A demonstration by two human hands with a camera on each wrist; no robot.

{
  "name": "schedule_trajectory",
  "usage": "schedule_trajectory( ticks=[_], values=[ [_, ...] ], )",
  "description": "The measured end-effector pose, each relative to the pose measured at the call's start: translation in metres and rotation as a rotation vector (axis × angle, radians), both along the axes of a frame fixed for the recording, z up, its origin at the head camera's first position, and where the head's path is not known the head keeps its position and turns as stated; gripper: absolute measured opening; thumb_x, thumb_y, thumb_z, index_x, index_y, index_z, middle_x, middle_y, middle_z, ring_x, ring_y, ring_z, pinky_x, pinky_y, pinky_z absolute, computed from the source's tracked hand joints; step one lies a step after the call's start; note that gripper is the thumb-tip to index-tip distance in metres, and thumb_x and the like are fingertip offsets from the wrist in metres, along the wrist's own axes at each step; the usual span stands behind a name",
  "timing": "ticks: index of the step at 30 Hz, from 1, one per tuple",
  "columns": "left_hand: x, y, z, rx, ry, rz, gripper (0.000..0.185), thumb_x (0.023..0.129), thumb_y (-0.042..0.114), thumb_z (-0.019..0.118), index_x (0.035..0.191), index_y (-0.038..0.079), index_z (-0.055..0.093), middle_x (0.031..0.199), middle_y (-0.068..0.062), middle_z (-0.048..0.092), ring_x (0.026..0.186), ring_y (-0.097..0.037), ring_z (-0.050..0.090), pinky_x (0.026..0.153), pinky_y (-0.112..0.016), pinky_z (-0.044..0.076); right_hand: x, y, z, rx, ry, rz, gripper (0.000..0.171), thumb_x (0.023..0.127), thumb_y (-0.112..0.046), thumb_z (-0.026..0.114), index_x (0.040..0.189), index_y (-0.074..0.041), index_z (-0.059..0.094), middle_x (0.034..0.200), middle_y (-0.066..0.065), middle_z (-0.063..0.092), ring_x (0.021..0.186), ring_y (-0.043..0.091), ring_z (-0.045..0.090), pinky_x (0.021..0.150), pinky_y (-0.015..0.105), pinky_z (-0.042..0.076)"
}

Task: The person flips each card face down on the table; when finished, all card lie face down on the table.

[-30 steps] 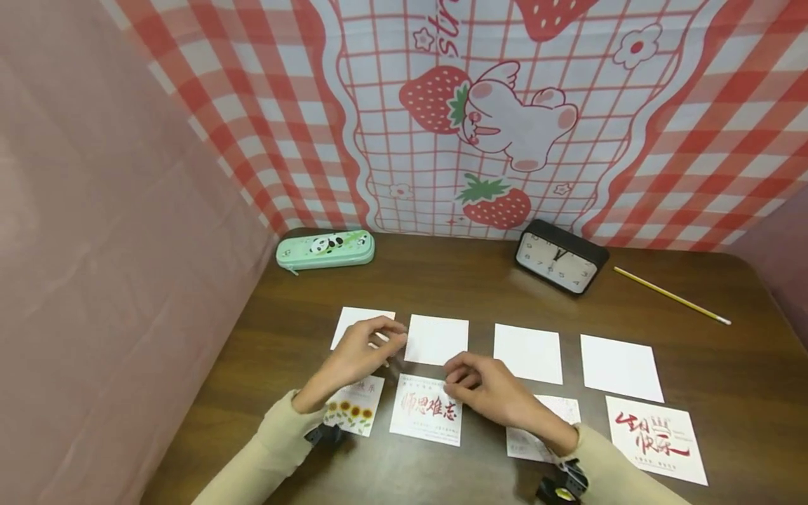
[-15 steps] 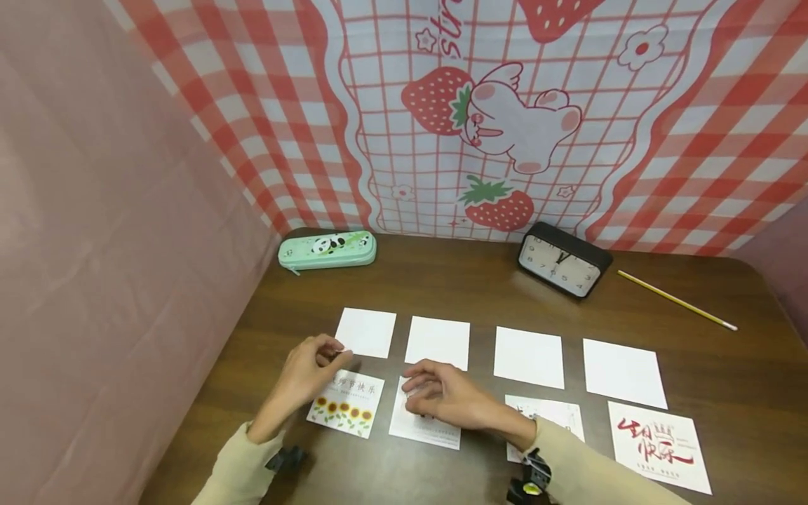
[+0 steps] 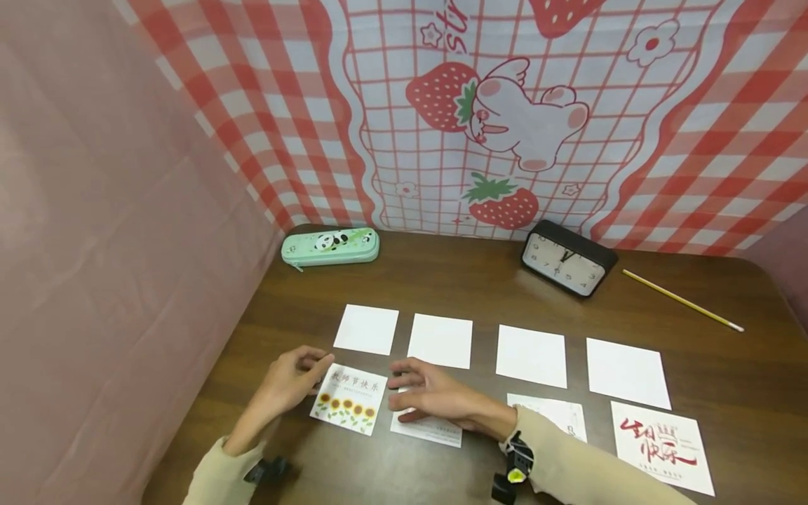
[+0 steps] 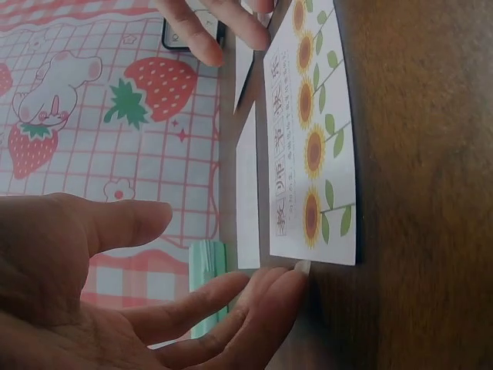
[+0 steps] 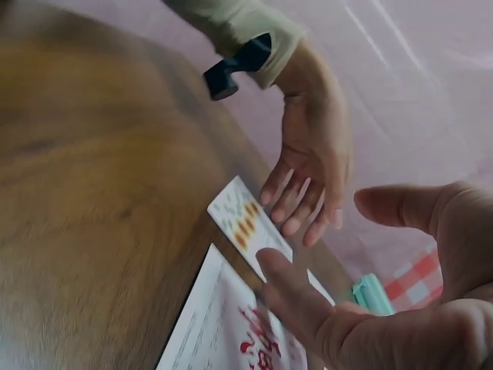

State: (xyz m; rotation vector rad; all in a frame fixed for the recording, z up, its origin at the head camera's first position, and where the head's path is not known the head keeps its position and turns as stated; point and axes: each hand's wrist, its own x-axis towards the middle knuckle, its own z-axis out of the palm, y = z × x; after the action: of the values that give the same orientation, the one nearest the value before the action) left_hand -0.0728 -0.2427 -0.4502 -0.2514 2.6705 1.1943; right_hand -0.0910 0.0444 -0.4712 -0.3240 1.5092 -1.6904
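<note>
A square card (image 3: pixel 349 401) printed with sunflowers and red characters lies at the left end of the front row. My left hand (image 3: pixel 287 382) is beside its left edge; in the left wrist view the fingertips (image 4: pixel 289 289) come right to the card's edge, with the thumb held apart. My right hand (image 3: pixel 445 398) hovers over a card with red writing (image 3: pixel 435 431), partly hiding it. Its fingers point left toward the sunflower card, and in the right wrist view thumb and fingers are spread with nothing between them.
Blank white cards (image 3: pixel 440 341) form a back row. Farther right in front lie a partly covered pale card (image 3: pixel 555 414) and a card with red characters (image 3: pixel 663 449). Behind stand a green panda pencil case (image 3: pixel 330 247) and a black clock (image 3: pixel 564 261), with a yellow pencil (image 3: pixel 682 300) at right.
Both hands have moved left and toward the front, away from the back-row cards. The left hand now stands left of the sunflower card, leaving it uncovered; the right has come over the second card.
</note>
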Motion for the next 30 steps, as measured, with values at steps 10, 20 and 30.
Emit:
schedule_trajectory(
  ticks=[10, 20, 30],
  values=[
    [0.005, 0.001, -0.002, 0.116, -0.039, 0.029, 0.04, 0.103, 0.026, 0.067, 0.125, -0.007, 0.066, 0.11, -0.025, 0.074, 0.082, -0.023, 0.077, 0.07, -0.031, 0.066, 0.0, -0.01, 0.003, 0.009, -0.09, -0.107, 0.073, 0.093, -0.004, 0.066, 0.156, 0.007, 0.03, 0.153, 0.034, 0.042, 0.113, 0.03, 0.07, 0.097, 0.044, 0.063],
    [0.011, 0.004, -0.003, 0.092, -0.013, 0.039, 0.035, 0.098, 0.022, 0.074, 0.122, -0.002, 0.069, 0.113, -0.02, 0.075, 0.094, -0.024, 0.075, 0.07, -0.028, 0.066, 0.004, -0.025, 0.001, -0.039, -0.179, -0.213, 0.074, 0.091, 0.002, 0.066, 0.155, 0.01, 0.029, 0.152, 0.037, 0.037, 0.123, 0.039, 0.062, 0.101, 0.047, 0.061],
    [0.015, 0.012, 0.0, -0.034, 0.067, -0.001, 0.032, 0.098, 0.032, 0.073, 0.117, 0.005, 0.072, 0.118, -0.015, 0.076, 0.104, -0.032, 0.076, 0.088, -0.043, 0.064, 0.001, -0.025, 0.002, -0.044, -0.165, -0.264, 0.066, 0.094, 0.001, 0.063, 0.152, 0.011, 0.033, 0.148, 0.036, 0.044, 0.116, 0.031, 0.066, 0.1, 0.042, 0.062]
  ],
)
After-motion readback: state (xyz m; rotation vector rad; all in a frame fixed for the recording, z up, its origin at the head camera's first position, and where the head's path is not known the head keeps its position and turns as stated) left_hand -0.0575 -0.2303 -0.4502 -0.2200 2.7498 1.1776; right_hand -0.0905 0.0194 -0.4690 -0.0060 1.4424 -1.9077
